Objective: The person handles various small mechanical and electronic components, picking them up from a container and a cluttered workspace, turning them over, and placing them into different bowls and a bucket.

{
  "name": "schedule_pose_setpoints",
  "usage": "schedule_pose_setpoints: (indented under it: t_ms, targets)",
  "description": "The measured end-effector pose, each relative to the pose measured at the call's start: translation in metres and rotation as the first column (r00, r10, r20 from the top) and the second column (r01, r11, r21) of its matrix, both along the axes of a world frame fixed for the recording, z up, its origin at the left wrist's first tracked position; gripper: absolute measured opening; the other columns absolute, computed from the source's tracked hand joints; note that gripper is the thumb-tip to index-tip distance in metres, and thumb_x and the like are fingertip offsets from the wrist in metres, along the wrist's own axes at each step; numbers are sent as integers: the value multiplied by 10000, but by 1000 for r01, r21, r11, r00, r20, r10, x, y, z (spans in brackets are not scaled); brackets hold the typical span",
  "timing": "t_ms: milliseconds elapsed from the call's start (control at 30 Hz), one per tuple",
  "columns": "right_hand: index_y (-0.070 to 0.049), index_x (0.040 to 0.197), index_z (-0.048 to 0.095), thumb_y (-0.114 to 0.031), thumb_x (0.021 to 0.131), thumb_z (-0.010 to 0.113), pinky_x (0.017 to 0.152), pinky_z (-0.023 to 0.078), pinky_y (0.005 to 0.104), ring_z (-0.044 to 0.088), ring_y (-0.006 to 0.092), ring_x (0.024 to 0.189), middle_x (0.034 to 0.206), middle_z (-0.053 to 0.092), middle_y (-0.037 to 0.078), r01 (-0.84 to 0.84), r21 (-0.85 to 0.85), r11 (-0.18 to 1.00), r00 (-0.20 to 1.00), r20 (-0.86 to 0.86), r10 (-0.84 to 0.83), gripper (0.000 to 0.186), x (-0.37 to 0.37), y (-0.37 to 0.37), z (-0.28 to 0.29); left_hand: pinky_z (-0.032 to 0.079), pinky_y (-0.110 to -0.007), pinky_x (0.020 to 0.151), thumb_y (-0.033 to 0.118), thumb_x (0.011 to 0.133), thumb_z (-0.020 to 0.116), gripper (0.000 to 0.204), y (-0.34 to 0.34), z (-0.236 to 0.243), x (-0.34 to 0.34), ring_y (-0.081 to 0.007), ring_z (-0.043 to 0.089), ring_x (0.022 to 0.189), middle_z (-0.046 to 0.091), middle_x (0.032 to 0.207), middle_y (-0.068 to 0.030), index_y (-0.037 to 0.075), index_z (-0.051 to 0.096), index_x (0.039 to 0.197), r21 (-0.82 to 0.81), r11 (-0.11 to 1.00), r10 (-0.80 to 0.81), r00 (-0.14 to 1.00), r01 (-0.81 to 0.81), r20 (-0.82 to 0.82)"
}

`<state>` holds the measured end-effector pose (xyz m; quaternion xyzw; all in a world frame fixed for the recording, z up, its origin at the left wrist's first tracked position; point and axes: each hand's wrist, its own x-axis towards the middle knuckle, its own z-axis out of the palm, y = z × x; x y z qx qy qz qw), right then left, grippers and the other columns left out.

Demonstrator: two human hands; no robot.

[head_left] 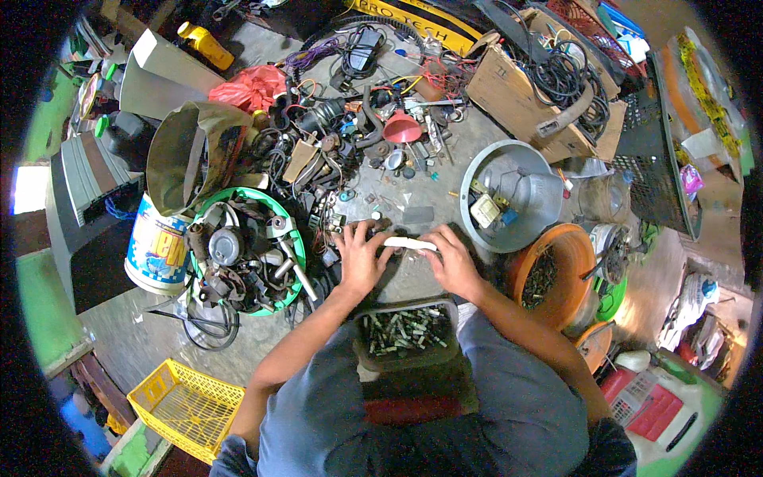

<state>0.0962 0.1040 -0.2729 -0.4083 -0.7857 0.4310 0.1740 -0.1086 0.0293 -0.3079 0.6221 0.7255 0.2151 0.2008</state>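
In the middle of the view, a narrow white strip (409, 243) lies crosswise between my two hands. My left hand (358, 258) has its thumb and a finger closed at the strip's left end, the other fingers curled loosely. My right hand (461, 270) grips the right end between thumb and fingers. Just below them, a dark rectangular tub (362, 354) holds several small pale, short pieces. Small loose metal and plastic parts lie on the grey surface (429, 191) beyond my fingertips, some very near my left hand.
Left: a green basin (294, 230) of metal parts, a white bucket (151, 254), a yellow crate (171, 409). Right: a grey basin (477, 230), an orange bowl (568, 242), a cardboard box (513, 95) of cables. Behind: a red funnel (401, 127), wires and assorted clutter.
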Motion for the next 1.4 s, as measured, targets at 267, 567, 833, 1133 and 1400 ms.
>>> schedule_pose_setpoints:
  t_ms: [267, 567, 833, 1133, 1400]
  targets:
    - [26, 1057, 626, 6, 865, 648, 800, 471, 385, 573, 331, 887, 961, 539, 166, 110, 55, 992, 989, -107, -103, 195, 12, -2, 18, 360, -451, 838, 293, 841, 747, 279, 3, 32, 12, -261, 553, 919, 640, 877, -55, 84, 740, 1025, 118, 990, -82, 997, 80, 10]
    - [51, 1092, 631, -56, 943, 620, 768, 493, 328, 618, 205, 827, 936, 561, 118, 230, -200, 952, 908, -307, -284, 184, 20, -4, 38, 353, -423, 789, 232, 853, 731, 207, 18, 66, 33, -272, 550, 852, 633, 814, -86, 60, 746, 967, 177, 982, -88, 989, 67, 117]
    - [50, 1114, 644, -92, 985, 594, 729, 506, 281, 640, 141, 781, 955, 589, 86, 241, -436, 867, 791, -429, -436, 197, 35, -2, 33, 394, -400, 759, 200, 842, 732, 209, 34, 84, 53, -280, 571, 799, 641, 798, -103, 21, 735, 950, 147, 987, -91, 981, 66, 172]
    - [18, 1140, 638, -94, 979, 613, 660, 503, 243, 609, 95, 758, 983, 635, 57, 462, -491, 739, 660, -366, -656, 198, 52, 5, 37, 421, -424, 800, 173, 863, 721, 390, 69, 85, 85, -302, 572, 874, 622, 872, -133, 48, 662, 1227, 118, 993, -55, 957, 22, 286]
    - [16, 1118, 622, -76, 952, 643, 641, 512, 254, 633, 120, 748, 926, 663, 69, 692, -427, 582, 498, -301, -813, 191, 66, 36, 29, 390, -448, 846, 238, 847, 760, 241, 106, 71, 104, -309, 582, 929, 688, 939, -108, 74, 654, 988, 209, 975, -104, 986, 76, 128]
